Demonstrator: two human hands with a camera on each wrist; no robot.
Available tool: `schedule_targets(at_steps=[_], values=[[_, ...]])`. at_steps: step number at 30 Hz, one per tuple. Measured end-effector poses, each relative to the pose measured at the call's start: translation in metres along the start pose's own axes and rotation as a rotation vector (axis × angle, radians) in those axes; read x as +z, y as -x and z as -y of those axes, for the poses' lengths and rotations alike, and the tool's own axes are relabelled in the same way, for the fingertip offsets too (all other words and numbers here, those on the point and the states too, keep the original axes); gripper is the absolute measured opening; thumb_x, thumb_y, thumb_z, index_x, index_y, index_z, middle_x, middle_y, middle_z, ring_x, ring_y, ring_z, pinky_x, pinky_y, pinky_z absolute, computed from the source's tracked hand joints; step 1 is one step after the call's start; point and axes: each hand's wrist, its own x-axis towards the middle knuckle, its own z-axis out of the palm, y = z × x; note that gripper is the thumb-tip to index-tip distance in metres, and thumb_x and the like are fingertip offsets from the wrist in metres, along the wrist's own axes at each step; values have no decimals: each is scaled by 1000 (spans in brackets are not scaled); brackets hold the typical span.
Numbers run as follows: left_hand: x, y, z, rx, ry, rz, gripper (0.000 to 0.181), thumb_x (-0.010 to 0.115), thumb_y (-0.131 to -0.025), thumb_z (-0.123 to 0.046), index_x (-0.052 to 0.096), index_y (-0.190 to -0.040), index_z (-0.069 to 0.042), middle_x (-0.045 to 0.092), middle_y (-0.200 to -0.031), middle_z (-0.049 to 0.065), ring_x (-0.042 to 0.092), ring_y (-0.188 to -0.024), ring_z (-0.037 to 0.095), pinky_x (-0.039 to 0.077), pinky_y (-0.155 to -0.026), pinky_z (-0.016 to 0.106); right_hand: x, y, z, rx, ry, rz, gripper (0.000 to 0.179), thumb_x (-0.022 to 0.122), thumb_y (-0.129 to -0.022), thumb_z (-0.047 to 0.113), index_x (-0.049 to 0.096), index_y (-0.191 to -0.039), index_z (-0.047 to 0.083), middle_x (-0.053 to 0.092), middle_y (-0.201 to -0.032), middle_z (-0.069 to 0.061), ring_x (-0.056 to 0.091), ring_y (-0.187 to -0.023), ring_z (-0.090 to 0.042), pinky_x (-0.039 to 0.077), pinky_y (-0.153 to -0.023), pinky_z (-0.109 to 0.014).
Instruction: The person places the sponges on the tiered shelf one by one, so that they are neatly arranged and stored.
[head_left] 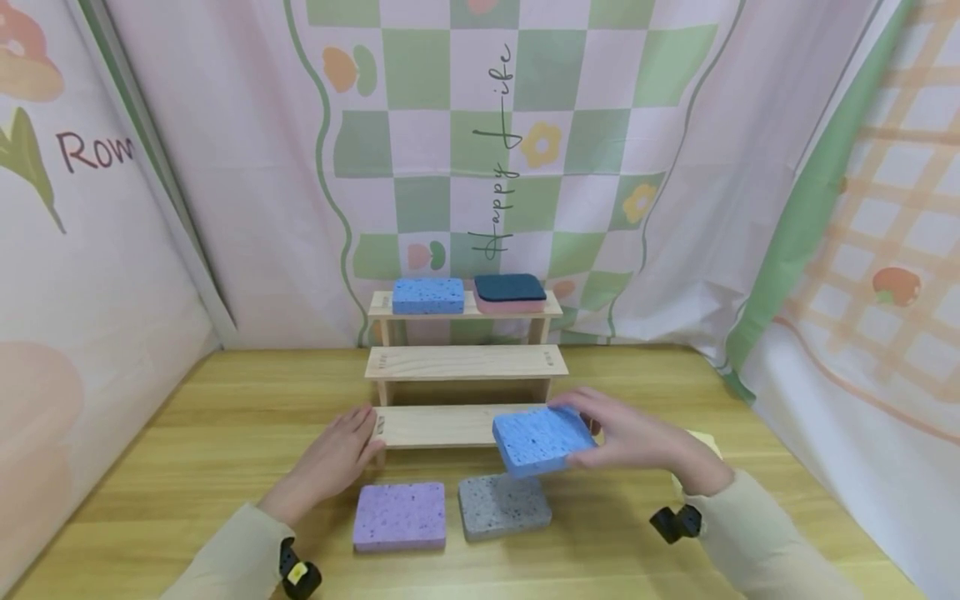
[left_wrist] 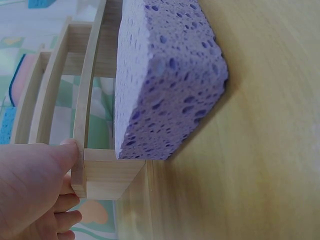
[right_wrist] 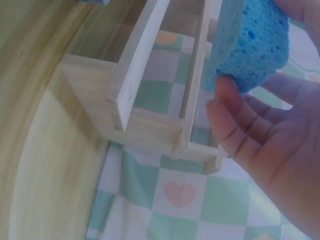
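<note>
My right hand [head_left: 630, 433] holds a speckled blue sponge [head_left: 542, 439] by its right side, tilted, just over the front of the lowest step of a three-step wooden stand [head_left: 465, 362]. In the right wrist view, fingers [right_wrist: 240, 112] and thumb pinch the blue sponge [right_wrist: 255, 45]. My left hand [head_left: 330, 458] grips the left end of the lowest step. The left wrist view shows the thumb against the board's edge [left_wrist: 80, 170]. A purple sponge [head_left: 400, 517] and a grey sponge [head_left: 504, 506] lie on the table in front of the stand.
On the top step sit another blue sponge [head_left: 428, 296] and a pink sponge with a dark green scouring layer [head_left: 510, 290]. Something pale yellow [head_left: 705, 446] lies partly hidden behind the right wrist. Patterned curtains [head_left: 487, 150] enclose the wooden table [head_left: 225, 425] at the back and sides.
</note>
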Motion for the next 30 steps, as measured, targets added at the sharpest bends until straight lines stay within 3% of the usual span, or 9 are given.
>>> schedule_targets(at_steps=[5, 15, 27, 30], values=[[0, 0, 0, 0, 2, -1, 53, 47, -97, -24, 37, -132, 15, 33, -137, 30, 31, -127, 43, 25, -104, 53, 1, -11, 5, 15, 10, -22, 58, 71, -78, 32, 49, -127, 8, 50, -114, -3, 49, -81, -11, 49, -66, -29], [-3, 1, -2, 1, 0, -2, 53, 46, -98, -24, 37, -132, 15, 33, -137, 30, 31, -127, 42, 24, -105, 52, -1, -35, 18, 39, 43, -70, 55, 70, -80, 28, 48, -127, 10, 49, -99, 0, 48, -75, -13, 48, -63, -29], [-3, 1, -2, 13, -7, -8, 52, 48, -97, -23, 37, -131, 16, 34, -136, 31, 32, -126, 43, 25, -104, 52, 2, -66, 33, 61, 90, -103, 53, 70, -81, 30, 50, -126, 12, 48, -121, -7, 48, -82, -15, 44, -66, -27], [-2, 1, -1, 26, -8, -14, 53, 47, -97, -23, 37, -131, 16, 35, -136, 31, 32, -126, 43, 25, -104, 52, 3, -73, 34, 65, 98, -111, 52, 70, -81, 31, 51, -126, 13, 48, -119, -7, 48, -82, -18, 43, -66, -28]])
